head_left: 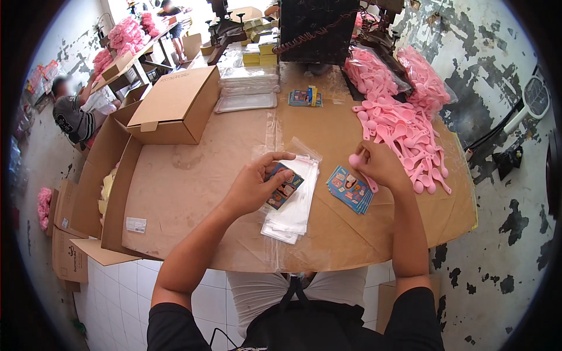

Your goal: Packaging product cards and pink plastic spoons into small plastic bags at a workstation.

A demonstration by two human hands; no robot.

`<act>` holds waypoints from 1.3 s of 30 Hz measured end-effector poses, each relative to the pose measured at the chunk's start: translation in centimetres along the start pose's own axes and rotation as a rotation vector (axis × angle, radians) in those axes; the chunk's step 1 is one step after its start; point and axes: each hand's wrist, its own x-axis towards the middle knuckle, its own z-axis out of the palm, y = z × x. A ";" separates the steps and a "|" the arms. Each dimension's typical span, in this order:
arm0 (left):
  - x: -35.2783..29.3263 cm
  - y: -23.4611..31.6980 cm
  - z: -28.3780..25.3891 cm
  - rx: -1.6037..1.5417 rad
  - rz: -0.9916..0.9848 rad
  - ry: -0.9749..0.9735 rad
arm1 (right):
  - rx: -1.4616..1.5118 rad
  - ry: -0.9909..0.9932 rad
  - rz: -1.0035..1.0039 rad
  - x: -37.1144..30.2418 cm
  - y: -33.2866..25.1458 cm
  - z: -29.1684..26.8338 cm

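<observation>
Above a stack of clear plastic bags, my left hand is closed on a small blue printed card, thumb across its face. Whether this is one card or several, I cannot tell. My right hand pinches a pink spoon, its rounded bowl showing beside the fingertips. Just below lies a fanned stack of blue printed cards. A large pile of loose pink spoons spreads beyond and to the right of my right hand.
Bags of pink spoons stand behind the pile. Another small card stack and flat clear packs lie at the back. A closed cardboard box sits at left, beside an open carton. A dark machine rises behind. Other people are at far left.
</observation>
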 end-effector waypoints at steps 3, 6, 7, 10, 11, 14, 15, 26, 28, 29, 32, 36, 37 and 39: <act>0.0 -0.2 0.0 0.016 -0.007 0.003 | 0.127 0.236 -0.093 1.3 1.0 1.5; -0.1 -0.2 0.0 -0.014 0.008 0.005 | 0.017 0.343 -0.276 1.5 2.2 1.5; -0.1 -0.2 -0.1 -0.013 0.007 0.009 | -0.076 0.304 -0.272 0.9 2.3 1.2; -0.1 -0.2 -0.1 0.029 0.009 0.000 | -0.148 0.227 -0.209 0.5 2.3 1.0; -0.1 -0.2 -0.1 0.031 0.014 0.001 | -0.125 0.191 -0.152 0.5 2.3 1.0; -0.1 -0.1 0.0 -0.002 0.018 0.011 | -0.203 0.170 -0.074 0.4 1.5 0.6; -0.1 -0.1 0.0 -0.039 0.018 0.021 | -0.203 0.167 -0.076 0.5 0.8 0.6; -0.2 0.3 0.0 -0.111 -0.005 -0.037 | 0.107 0.343 -0.530 0.7 -1.5 0.9; -0.3 0.0 0.1 -0.087 0.014 -0.038 | 0.325 0.204 -0.467 -0.1 -3.0 0.7; -0.2 -0.1 0.1 -0.071 0.037 -0.030 | 0.535 0.065 -0.392 -0.6 -3.6 0.5; -0.3 -0.2 0.1 -0.032 0.056 -0.018 | 0.756 -0.055 -0.349 -1.5 -4.6 -0.1; -0.3 0.4 0.0 0.029 -0.050 -0.068 | 0.724 -0.055 -0.381 -1.7 -5.0 -0.7; -0.3 0.5 0.0 0.029 -0.050 -0.069 | 0.571 -0.071 -0.489 -1.6 -5.1 -0.8; -0.4 0.8 0.2 0.049 -0.083 -0.139 | 0.414 -0.083 -0.594 -1.7 -5.6 -0.7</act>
